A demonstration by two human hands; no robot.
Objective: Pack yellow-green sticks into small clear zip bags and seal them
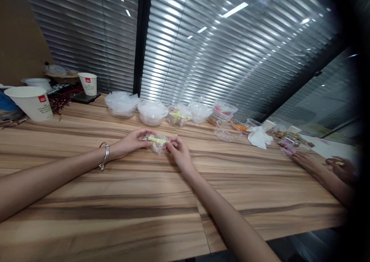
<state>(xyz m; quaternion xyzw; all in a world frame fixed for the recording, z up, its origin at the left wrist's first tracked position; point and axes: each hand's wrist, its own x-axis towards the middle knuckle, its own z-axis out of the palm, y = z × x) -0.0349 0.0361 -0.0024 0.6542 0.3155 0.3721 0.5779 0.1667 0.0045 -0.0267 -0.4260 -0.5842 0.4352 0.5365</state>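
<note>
Head cam: there's a yellow-green piece with clear plastic bunched around it, roughly mid-dial over the bench. Left hand has its fingers pinching the 9 o'clock end, right hand fingers pinch the 3 o'clock end. Clear bowl with similar bits sits between 1 and 2, paper cup around 10, somebody else's hand way out at 3.

Skinny little yellow-green stick sitting pretty much sideways, right end dipping a bit, with a crinkly see-through plastic bag around or behind it, can't really tell which, bunched up and shiny.
</note>
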